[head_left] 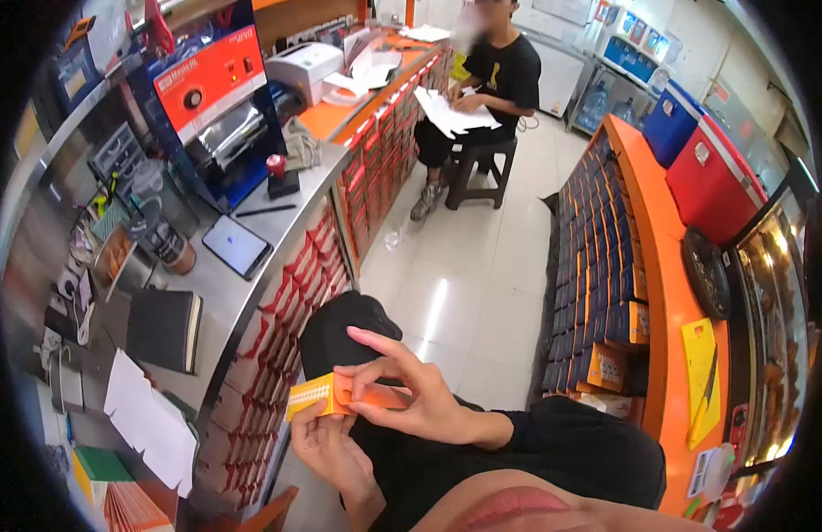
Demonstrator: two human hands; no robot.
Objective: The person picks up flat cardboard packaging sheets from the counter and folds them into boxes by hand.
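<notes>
A small yellow and orange box [312,396] with a white pattern on its side is held up in front of my body. My left hand [334,454] grips it from below, thumb and fingers on its yellow end. The fingers of my right hand [411,390] pinch an orange flap at the other end, with the little finger raised. Part of the orange end is hidden behind the right fingers. Under and behind the box lies a black rounded surface [340,328].
On the metal counter [229,301] at left are a phone [237,246], a black notebook [163,330], a cup [163,238] and white paper [149,417]. A person [500,66] sits on a stool [479,173] holding papers. Stacked boxes [597,266] line the right counter [664,301].
</notes>
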